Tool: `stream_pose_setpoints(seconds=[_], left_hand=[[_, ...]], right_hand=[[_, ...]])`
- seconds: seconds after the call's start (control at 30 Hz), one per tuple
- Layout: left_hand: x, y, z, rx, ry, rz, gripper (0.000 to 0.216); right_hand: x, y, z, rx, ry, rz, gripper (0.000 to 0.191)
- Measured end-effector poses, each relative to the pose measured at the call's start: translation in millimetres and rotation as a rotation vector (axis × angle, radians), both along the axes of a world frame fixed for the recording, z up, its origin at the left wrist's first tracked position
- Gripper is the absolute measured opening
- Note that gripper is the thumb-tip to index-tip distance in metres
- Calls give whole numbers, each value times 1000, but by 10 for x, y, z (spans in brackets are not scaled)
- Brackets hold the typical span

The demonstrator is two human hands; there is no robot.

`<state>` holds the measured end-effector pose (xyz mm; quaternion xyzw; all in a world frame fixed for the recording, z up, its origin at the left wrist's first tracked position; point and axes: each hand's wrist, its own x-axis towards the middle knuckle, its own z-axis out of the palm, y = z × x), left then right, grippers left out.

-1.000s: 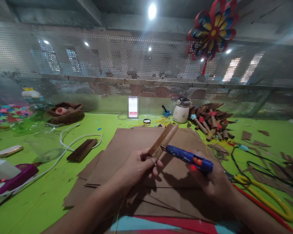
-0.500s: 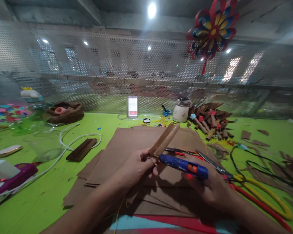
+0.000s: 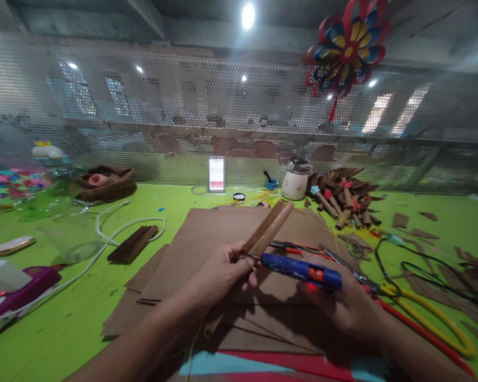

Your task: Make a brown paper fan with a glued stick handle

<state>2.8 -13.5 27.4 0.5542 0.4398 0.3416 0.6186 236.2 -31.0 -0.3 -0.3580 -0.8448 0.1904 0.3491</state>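
My left hand [image 3: 225, 273] is closed around a rolled brown paper tube [image 3: 271, 225], which slants up and to the right with a glossy strip along its face. In my right hand [image 3: 342, 302] is a blue hot glue gun [image 3: 298, 269] with an orange part near its back end. Its nozzle meets the tube close to my left thumb. Under both hands lies a stack of brown paper sheets [image 3: 179, 249]. Scissors with yellow handles [image 3: 434, 318] lie beside my right hand, and red-handled pliers [image 3: 302, 247] lie behind the glue gun.
Folded brown strips [image 3: 133, 244] and a white cable [image 3: 99, 254] lie at left, near a purple power strip [image 3: 35, 284]. Tied paper rolls [image 3: 342, 196] are heaped at back right beside a white jar [image 3: 295, 180]. A phone [image 3: 217, 174] stands against the perforated screen.
The glue gun has shifted very slightly to the right at the tube. Both hands keep their grips, and the tube stays almost in place.
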Motion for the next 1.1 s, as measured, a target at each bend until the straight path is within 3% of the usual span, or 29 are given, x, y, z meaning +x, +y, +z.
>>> stream_pose_setpoints(seconds=[0.4,0.77,1.1], left_hand=[[7,15,-46,25,-90,-18,30],[3,-28,20,21,-39,-4,23],[30,-54,44,-10,-80,15,21]], right_hand=[[-44,7,47,63,56,-24,8],[85,109,-49,142,52,-190,14],[167,232,-77,185,193,-277,12]])
